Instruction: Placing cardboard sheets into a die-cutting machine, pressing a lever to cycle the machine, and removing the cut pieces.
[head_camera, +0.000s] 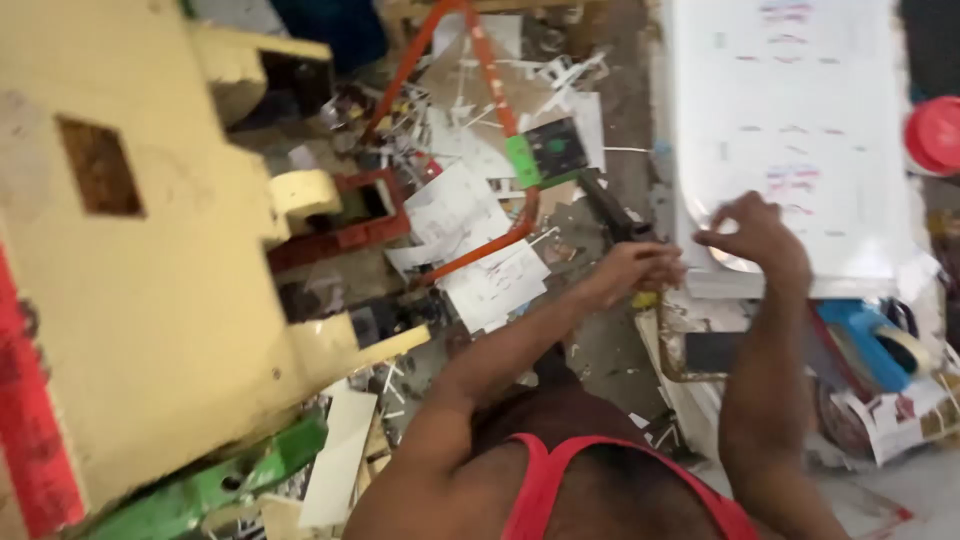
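My right hand (757, 232) curls its fingers onto the near edge of a stack of white printed sheets (790, 130), pinching at the rounded corner. My left hand (632, 270) sits just beside it at the stack's left edge, closed around something small and yellow that I cannot make out. A cream-coloured press machine (150, 260) stands to my left, above a floor littered with paper offcuts (480, 260).

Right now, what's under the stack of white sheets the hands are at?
The white sheet stack rests on a cluttered bench; a blue tool and a phone show below its edge. The rest is covered.
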